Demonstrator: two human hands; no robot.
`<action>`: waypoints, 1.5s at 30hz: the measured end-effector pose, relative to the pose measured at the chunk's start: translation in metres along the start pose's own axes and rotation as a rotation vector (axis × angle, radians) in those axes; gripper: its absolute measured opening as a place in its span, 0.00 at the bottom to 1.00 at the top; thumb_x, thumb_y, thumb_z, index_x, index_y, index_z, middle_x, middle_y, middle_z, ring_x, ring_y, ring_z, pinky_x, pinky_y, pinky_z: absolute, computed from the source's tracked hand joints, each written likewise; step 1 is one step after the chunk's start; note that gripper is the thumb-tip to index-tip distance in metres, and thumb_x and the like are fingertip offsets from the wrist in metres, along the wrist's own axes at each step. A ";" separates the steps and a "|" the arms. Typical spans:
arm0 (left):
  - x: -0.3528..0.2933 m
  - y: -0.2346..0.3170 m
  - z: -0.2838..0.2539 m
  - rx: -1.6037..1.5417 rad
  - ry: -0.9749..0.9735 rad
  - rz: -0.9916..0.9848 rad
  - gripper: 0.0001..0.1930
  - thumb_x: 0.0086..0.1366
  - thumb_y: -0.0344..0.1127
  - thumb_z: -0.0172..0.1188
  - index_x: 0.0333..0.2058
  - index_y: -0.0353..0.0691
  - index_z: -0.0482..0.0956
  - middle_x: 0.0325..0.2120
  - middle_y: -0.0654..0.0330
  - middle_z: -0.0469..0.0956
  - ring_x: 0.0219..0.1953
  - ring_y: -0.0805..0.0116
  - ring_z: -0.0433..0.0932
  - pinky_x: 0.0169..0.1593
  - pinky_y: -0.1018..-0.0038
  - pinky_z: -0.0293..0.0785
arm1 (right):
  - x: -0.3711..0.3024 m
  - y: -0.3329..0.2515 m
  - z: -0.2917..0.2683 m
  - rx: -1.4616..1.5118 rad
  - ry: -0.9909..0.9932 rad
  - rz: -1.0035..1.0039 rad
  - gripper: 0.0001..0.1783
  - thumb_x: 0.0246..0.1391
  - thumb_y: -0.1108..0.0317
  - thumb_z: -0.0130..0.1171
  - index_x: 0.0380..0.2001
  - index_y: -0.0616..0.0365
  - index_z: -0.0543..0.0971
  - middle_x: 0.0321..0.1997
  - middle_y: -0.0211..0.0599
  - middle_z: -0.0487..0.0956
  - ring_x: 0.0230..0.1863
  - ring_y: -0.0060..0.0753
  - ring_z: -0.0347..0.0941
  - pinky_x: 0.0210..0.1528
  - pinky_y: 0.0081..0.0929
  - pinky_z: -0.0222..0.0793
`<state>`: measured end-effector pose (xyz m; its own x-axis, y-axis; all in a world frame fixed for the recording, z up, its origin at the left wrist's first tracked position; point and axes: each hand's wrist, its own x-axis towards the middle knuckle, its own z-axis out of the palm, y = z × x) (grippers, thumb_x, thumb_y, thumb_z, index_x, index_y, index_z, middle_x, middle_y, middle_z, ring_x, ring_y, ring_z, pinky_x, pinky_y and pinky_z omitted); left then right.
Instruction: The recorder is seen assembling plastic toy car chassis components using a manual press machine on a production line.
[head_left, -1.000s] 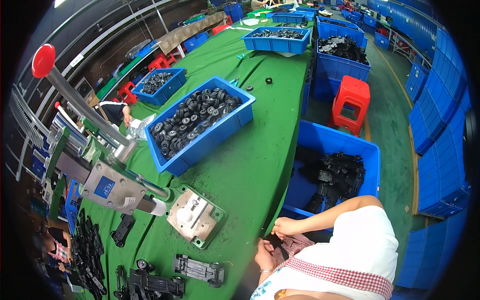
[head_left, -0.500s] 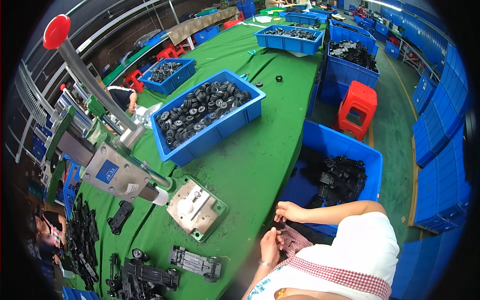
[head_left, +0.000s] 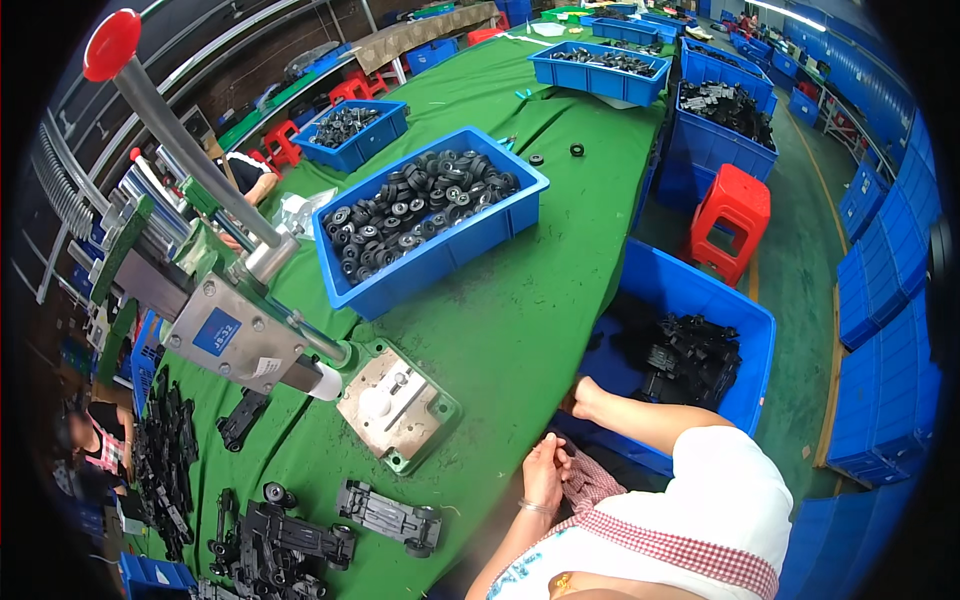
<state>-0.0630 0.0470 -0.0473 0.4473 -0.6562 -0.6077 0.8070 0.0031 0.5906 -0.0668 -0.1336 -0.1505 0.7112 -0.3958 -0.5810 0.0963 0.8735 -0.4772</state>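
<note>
My left hand (head_left: 545, 472), with a bracelet at its wrist, is at the table's near edge beside the checked apron (head_left: 592, 485). Its fingers are curled together; whether they hold anything is hidden. My right hand (head_left: 587, 396) is at the table edge by the large blue bin (head_left: 755, 385), its fingers mostly out of sight. Inside that bin lie black plastic parts (head_left: 690, 358). On the table to the left are a black toy-car chassis (head_left: 390, 517) with wheels and a heap of similar chassis (head_left: 285, 545). A hand press with a metal base plate (head_left: 395, 410) stands beyond them.
A blue bin of black wheels (head_left: 440, 255) stands behind the press on the green tablecloth (head_left: 480, 330). The press's red-knobbed lever (head_left: 112, 45) rises at left. A red stool (head_left: 730, 225) and stacked blue crates (head_left: 880, 370) are at right. Another person (head_left: 105, 440) sits at far left.
My right hand has drawn away from the left toward the bin and its fingers have gone from sight. My left hand has shifted slightly. The whole view has moved a little.
</note>
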 end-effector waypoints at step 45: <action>0.046 -0.012 0.022 -0.116 0.137 0.053 0.15 0.66 0.39 0.44 0.22 0.39 0.67 0.09 0.67 0.60 0.11 0.76 0.58 0.13 0.81 0.52 | -0.101 0.004 0.024 -0.997 -0.063 -0.379 0.11 0.60 0.67 0.40 0.30 0.64 0.68 0.23 0.37 0.73 0.23 0.26 0.74 0.24 0.25 0.73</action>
<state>-0.0608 -0.0002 -0.0710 0.5327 -0.5437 -0.6485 0.8162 0.1277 0.5634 -0.1210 -0.0832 -0.0777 0.7916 -0.5527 -0.2607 -0.2745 0.0594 -0.9597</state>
